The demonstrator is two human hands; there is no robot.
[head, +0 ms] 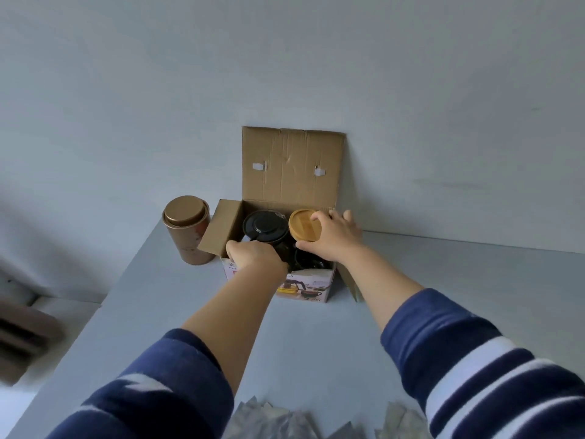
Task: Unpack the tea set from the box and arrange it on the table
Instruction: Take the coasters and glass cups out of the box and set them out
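An open cardboard box (292, 172) stands at the table's far edge against the wall, its lid flap upright. Inside, a black teapot (264, 228) with a black lid sits on the left. My left hand (253, 256) reaches over the box's front left corner, fingers curled down by the teapot; what it grips is hidden. My right hand (332, 239) is closed on a round wooden lid (304, 229) at the box's right side. Dark cups (308, 263) show below the lid.
A bronze tea canister (188, 229) stands just left of the box, close to the table's left edge. Several silvery packets (285, 419) lie at the near edge. The table (459, 280) is pale grey; a wall rises right behind the box.
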